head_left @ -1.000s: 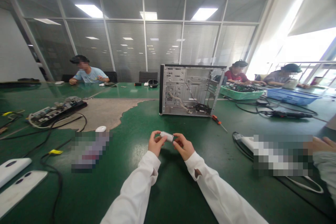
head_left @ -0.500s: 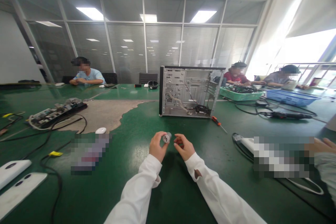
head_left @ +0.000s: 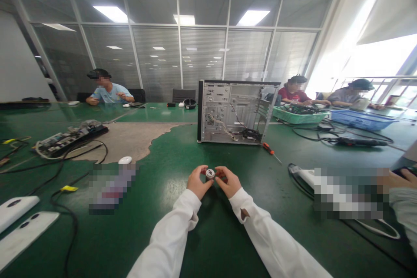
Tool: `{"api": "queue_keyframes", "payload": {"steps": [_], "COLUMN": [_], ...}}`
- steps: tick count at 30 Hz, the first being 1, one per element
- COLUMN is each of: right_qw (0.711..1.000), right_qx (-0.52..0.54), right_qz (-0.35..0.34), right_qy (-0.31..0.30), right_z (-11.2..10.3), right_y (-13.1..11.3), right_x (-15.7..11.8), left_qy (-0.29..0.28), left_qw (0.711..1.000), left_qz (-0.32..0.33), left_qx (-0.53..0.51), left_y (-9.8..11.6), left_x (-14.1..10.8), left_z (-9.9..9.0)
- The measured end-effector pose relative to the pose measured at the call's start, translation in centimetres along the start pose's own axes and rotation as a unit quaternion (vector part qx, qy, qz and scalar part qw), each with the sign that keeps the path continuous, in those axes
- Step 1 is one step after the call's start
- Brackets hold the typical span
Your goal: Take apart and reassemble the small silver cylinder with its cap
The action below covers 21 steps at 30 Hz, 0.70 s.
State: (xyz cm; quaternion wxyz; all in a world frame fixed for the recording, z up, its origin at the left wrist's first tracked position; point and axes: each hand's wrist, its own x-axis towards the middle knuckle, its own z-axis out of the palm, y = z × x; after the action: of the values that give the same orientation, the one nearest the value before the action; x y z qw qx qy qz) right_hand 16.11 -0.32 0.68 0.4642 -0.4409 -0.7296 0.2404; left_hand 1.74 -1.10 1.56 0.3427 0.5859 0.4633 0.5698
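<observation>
A small round metallic part point(head_left: 210, 174) with a pale top is between my two hands, just above the green table point(head_left: 163, 234). My left hand point(head_left: 197, 183) is closed on its left side with thumb and fingers. On its right side, my right hand point(head_left: 229, 181) has bent fingers close against the part; whether they grip it is too small to tell. Beyond my hands stands an open computer case point(head_left: 233, 113), its inside facing me. An orange-handled screwdriver point(head_left: 269, 149) lies by the case's lower right corner.
At left are a power strip point(head_left: 71, 139), cables, blurred phone-like object point(head_left: 114, 189) and white phones point(head_left: 29, 236). At right are a green basket point(head_left: 301, 116), a blue basket point(head_left: 363, 120) and another person's hand point(head_left: 399, 180). People sit across the table.
The small part has turned so its pale end faces more upward, and it has shifted slightly right and down, closer to my right hand. The person at far left has parted their hands.
</observation>
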Motion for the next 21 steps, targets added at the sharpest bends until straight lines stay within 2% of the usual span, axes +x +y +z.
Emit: {"api": "queue_keyframes", "payload": {"steps": [5,12,21], "right_qw": [0.999,0.997,0.995], "right_qx": [-0.003,-0.002,0.021], "right_qz": [-0.04,-0.073,-0.089], "right_qy": [0.031,0.021,0.045], "right_z": [0.0,-0.7,-0.4], "right_y": [0.0,-0.8,-0.5], "right_x": [0.0,0.1,0.2], "left_qy": [-0.043,-0.123,-0.116], "left_qw": [0.999,0.992,0.99], "left_qz": [-0.019,0.005,0.039], "left_qx": [-0.002,0.021,0.065], "left_y": [-0.2,-0.4,-1.3], "left_x": [-0.1,-0.3,-0.4], "left_z": [0.1,0.2,0.7]}}
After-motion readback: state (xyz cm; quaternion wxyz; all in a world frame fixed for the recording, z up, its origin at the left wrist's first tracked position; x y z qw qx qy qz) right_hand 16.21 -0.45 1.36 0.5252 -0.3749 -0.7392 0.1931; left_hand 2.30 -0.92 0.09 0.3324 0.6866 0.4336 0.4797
